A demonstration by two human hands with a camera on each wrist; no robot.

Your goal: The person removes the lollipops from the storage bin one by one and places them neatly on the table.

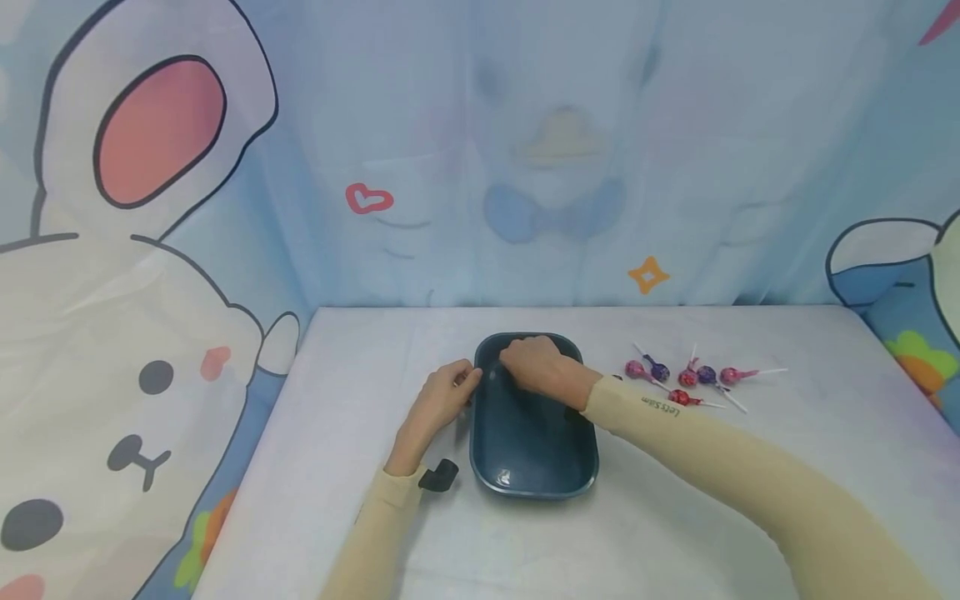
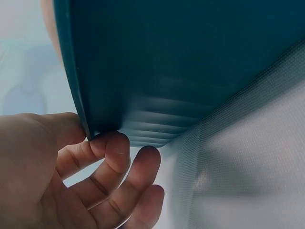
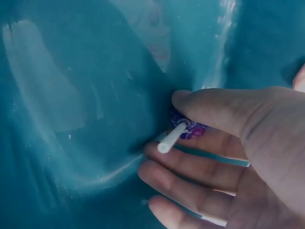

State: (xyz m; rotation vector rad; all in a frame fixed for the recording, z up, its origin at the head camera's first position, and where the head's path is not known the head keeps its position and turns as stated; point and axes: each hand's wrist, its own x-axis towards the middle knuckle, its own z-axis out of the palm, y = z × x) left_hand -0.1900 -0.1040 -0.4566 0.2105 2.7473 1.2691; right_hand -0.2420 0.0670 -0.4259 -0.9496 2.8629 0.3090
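A dark teal rectangular tray [image 1: 534, 450] with rounded corners stands on the table. Its left rim is pinched between the thumb and fingers of my left hand [image 2: 95, 171], near the far left corner; the same left hand [image 1: 442, 396] shows beside the tray in the head view. Over the tray's far end, my right hand [image 1: 543, 367] reaches inside. In the right wrist view, the right hand [image 3: 214, 152] pinches a purple-wrapped lollipop [image 3: 193, 130], its white stick pointing toward the camera. From the head view that lollipop is hidden by the hand.
Several lollipops in pink, red and purple wrappers, among them a red one [image 1: 678, 398], lie on the white table [image 1: 360, 375] right of the tray. A printed cartoon curtain [image 1: 420, 125] hangs behind the table's far edge.
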